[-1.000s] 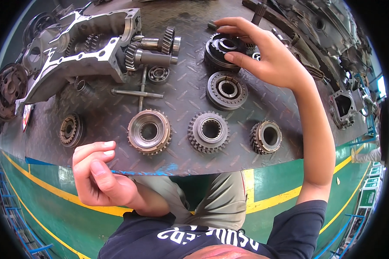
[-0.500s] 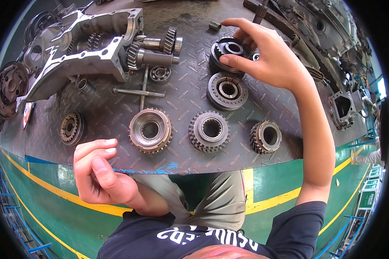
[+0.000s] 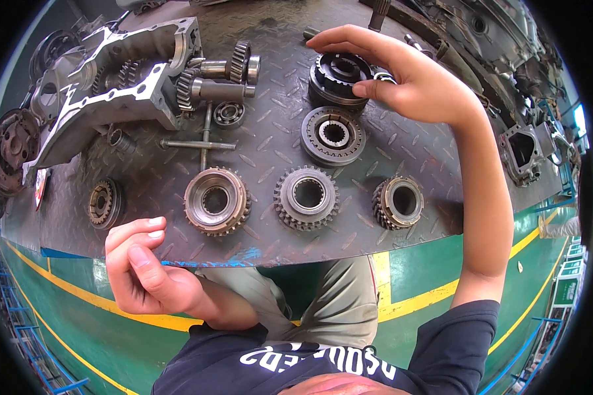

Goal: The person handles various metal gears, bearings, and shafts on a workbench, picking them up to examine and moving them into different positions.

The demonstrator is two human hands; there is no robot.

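Observation:
My right hand [image 3: 408, 72] reaches over the far middle of the metal table, arched above a dark synchronizer hub assembly [image 3: 326, 84] with a toothed ring on top. Its fingers stretch past the far side and the thumb lies at the near right rim; whether it touches cannot be told. A flatter synchronizer ring with a splined hub [image 3: 333, 134] lies just nearer. My left hand [image 3: 151, 270], empty, hovers at the near left table edge with loosely bent fingers. Beyond it are a small brass-coloured synchronizer ring [image 3: 103, 203] and a larger gear [image 3: 216, 201].
Two more gears, a double-toothed one [image 3: 306, 197] and a helical one [image 3: 399, 203], sit along the near edge. An opened gearbox housing [image 3: 112, 99] with shafts stands at left, beside a bearing [image 3: 228, 114] and crossed rods [image 3: 197, 145]. Metal castings [image 3: 527, 155] stand at right.
The view has shifted slightly, so the table's parts appear farther left. My right thumb has moved from across the dark hub assembly to its right rim. The left hand keeps its loose pose.

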